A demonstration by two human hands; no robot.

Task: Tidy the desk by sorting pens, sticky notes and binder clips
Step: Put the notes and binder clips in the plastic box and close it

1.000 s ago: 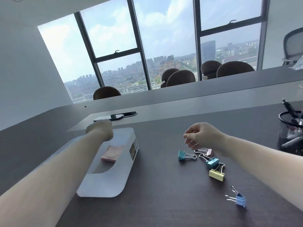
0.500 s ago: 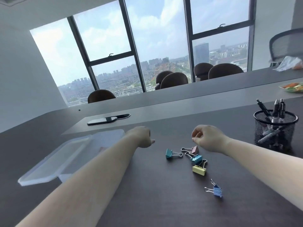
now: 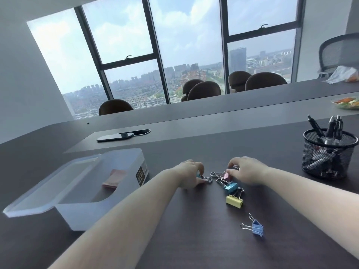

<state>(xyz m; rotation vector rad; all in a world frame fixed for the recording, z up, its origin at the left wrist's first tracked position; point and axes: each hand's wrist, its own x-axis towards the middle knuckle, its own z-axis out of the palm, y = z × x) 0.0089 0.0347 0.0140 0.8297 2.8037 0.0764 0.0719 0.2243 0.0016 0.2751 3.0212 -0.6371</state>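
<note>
Several coloured binder clips lie on the dark desk [image 3: 194, 239]. My left hand [image 3: 191, 174] rests on a teal binder clip [image 3: 204, 177], its fingers closed over the clip's body. My right hand [image 3: 245, 171] pinches a pink binder clip [image 3: 226, 176]. A second teal clip [image 3: 230, 186], a yellow clip [image 3: 234, 201] and a blue clip [image 3: 256, 227] lie loose nearer to me. At the left stands a translucent plastic box [image 3: 93, 202] with pink sticky notes [image 3: 114, 178] inside. A black mesh pen cup [image 3: 328, 154] holding several pens stands at the right.
The box's lid [image 3: 44, 189] leans off its left side. A black phone [image 3: 115, 137] lies beyond the box. A plate of food [image 3: 347, 102] sits at the far right. Brown chair backs line the far edge of the desk below the windows.
Both hands have come down onto the clips: the left moved right from the box to the teal clip, the right lowered onto the pink clip. The box now stands with its lid off.
</note>
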